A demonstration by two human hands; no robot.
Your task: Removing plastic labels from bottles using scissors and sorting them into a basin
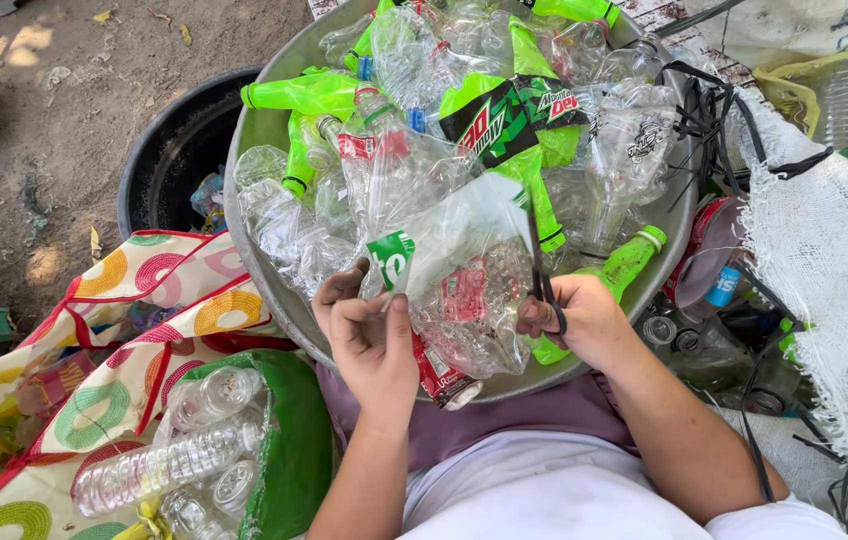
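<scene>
One metal basin (264, 130), one black tub (159, 150), one pair of scissors (544, 285), two hands, and too many bottles to count.

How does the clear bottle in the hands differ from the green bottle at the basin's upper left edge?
The clear bottle is colourless; the green bottle is bright green. The clear bottle is gripped by the left hand, with the right hand holding scissors against it; the green bottle lies untouched. The clear bottle carries a partly peeled green label; the green bottle shows none. Both are crushed plastic bottles over the metal basin.
</scene>
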